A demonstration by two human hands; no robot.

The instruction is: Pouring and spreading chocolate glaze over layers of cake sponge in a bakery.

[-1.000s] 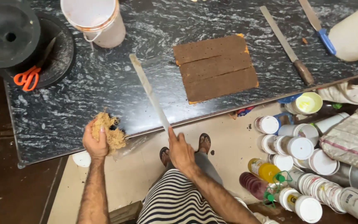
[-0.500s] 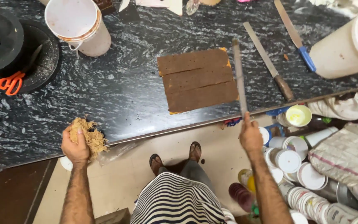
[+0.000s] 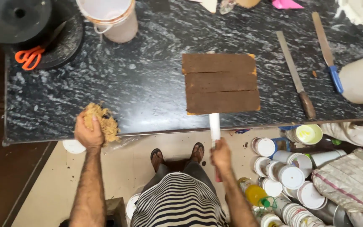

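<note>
Black marbled stone makes up the desk [image 3: 106, 92], the biggest thing in view. On it lies a brown slab [image 3: 221, 83] scored into three strips, its near edge close to the front rim of the desk. Farther right rest a wooden-handled knife [image 3: 295, 75] and a blue-handled knife [image 3: 327, 46]; an orange pair of scissors [image 3: 28, 56] sits far left by a white bucket [image 3: 108, 19]. The right hand [image 3: 220, 155] is closed round the handle of a long pale blade [image 3: 214, 125], whose tip slips under the slab's near edge. The left hand [image 3: 89, 132] clutches a wad of tan fibre [image 3: 103, 122] at the desk's front edge. The step looks like loosening the slab; next, the blade would need to stay flat and slide deeper.
</note>
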